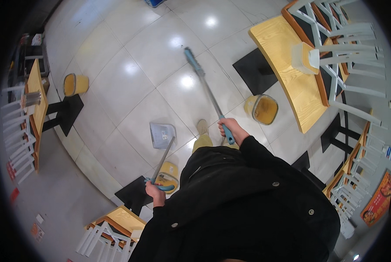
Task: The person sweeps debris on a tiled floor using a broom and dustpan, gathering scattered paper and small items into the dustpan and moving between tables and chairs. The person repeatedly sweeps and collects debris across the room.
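My right hand (233, 129) is wrapped round the blue grip of a broom (210, 97). Its long grey handle slants away to the upper left, and its narrow blue head with dark bristles rests on the tiled floor ahead of me. In my left hand (155, 191) is the blue handle of a long-handled dustpan (162, 134). The pale grey pan lies on the floor to the left of my shoe, well apart from the broom head. A few small dark specks show by the broom's tip.
Yellow bins stand right (265, 109), far left (76, 84) and beside my left hand (167, 174). A wooden table (287, 74) with upturned white chairs and a black base (254, 72) is at the right. Another such table (37, 111) stands left. Pale glossy floor tiles (130, 100) spread ahead.
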A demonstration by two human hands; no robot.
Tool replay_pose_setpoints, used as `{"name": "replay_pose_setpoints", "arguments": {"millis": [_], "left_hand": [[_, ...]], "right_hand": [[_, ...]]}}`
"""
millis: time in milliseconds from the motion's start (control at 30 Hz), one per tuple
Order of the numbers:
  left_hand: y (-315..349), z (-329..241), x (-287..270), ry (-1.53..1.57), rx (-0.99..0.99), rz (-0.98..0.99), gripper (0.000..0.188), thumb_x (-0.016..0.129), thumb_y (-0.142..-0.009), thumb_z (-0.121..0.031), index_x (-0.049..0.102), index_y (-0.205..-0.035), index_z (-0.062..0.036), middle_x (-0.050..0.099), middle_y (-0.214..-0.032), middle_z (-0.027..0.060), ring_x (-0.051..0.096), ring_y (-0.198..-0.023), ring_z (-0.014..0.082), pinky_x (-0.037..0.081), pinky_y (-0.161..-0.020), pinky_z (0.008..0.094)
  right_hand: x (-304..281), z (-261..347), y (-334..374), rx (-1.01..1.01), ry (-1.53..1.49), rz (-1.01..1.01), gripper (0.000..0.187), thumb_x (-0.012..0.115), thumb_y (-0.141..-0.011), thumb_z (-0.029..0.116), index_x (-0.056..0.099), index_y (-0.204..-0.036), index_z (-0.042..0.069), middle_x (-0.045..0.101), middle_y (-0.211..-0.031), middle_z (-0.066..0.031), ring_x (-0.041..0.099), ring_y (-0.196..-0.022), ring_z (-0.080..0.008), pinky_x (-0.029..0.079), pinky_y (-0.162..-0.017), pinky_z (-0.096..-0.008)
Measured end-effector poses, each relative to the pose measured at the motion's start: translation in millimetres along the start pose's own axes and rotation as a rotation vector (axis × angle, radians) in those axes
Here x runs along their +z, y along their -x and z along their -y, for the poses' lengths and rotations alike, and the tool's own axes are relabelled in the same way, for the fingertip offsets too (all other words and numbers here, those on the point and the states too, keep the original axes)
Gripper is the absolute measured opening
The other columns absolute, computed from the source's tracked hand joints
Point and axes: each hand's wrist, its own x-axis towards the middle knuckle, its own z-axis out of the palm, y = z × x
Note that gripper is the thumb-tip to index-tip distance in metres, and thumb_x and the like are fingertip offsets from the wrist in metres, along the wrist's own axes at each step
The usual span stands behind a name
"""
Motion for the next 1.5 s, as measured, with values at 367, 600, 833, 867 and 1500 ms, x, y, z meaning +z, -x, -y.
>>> {"name": "replay_pose_setpoints", "arguments": {"millis": [367, 600, 833, 867, 1500], "left_hand": [[8.4, 23.5, -18.3, 0.212, -0.086, 0.015, 0.018, 0.043, -0.083, -0.020, 0.044, -0.074, -0.0044, 0.040, -0.056, 0.0038, 0.039, -0.042, 0.0151, 0.035, -0.039, 0.0294], [37.8, 54.5, -42.0, 0.264, -0.039, -0.120, 0.015, 0.045, -0.082, -0.018, 0.044, -0.074, -0.0059, 0.040, -0.055, 0.0035, 0.039, -0.042, 0.0140, 0.034, -0.038, 0.0285], [72.9, 66.5, -37.9, 0.346, -0.080, -0.207, 0.015, 0.046, -0.082, -0.018, 0.044, -0.075, -0.0060, 0.040, -0.056, 0.0031, 0.039, -0.043, 0.0140, 0.032, -0.039, 0.0274], [75.3, 69.4, -35.2, 0.336, -0.074, -0.221, 0.015, 0.046, -0.082, -0.018, 0.044, -0.074, -0.0061, 0.040, -0.057, 0.0032, 0.039, -0.043, 0.0140, 0.032, -0.039, 0.0274], [34.5, 63.9, -28.8, 0.030, -0.003, -0.129, 0.026, 0.044, -0.080, -0.024, 0.042, -0.064, -0.0038, 0.042, -0.055, 0.0079, 0.044, -0.045, 0.0199, 0.038, -0.042, 0.0344]], "right_hand": [[41.6, -33.2, -30.5, 0.268, -0.312, 0.036, 0.015, 0.046, -0.075, 0.009, 0.039, -0.062, 0.007, 0.040, -0.051, -0.0036, 0.039, -0.042, -0.0173, 0.034, -0.040, -0.0288], [97.3, -17.8, -59.4, 0.274, 0.047, 0.334, 0.015, 0.048, -0.073, 0.009, 0.039, -0.061, 0.008, 0.042, -0.051, -0.0023, 0.042, -0.043, -0.0140, 0.036, -0.039, -0.0278], [38.0, 19.1, -15.9, 0.169, 0.064, 0.267, 0.015, 0.048, -0.077, 0.011, 0.040, -0.065, 0.008, 0.043, -0.054, -0.0031, 0.040, -0.044, -0.0136, 0.035, -0.040, -0.0263], [26.7, 16.3, -5.9, 0.151, 0.073, 0.254, 0.015, 0.048, -0.077, 0.011, 0.039, -0.065, 0.008, 0.043, -0.054, -0.0030, 0.040, -0.044, -0.0135, 0.035, -0.040, -0.0265], [-56.2, -36.2, 55.5, 0.239, 0.258, 0.213, 0.011, 0.052, -0.077, 0.011, 0.047, -0.069, 0.005, 0.049, -0.056, -0.0034, 0.046, -0.046, -0.0112, 0.038, -0.040, -0.0235]]}}
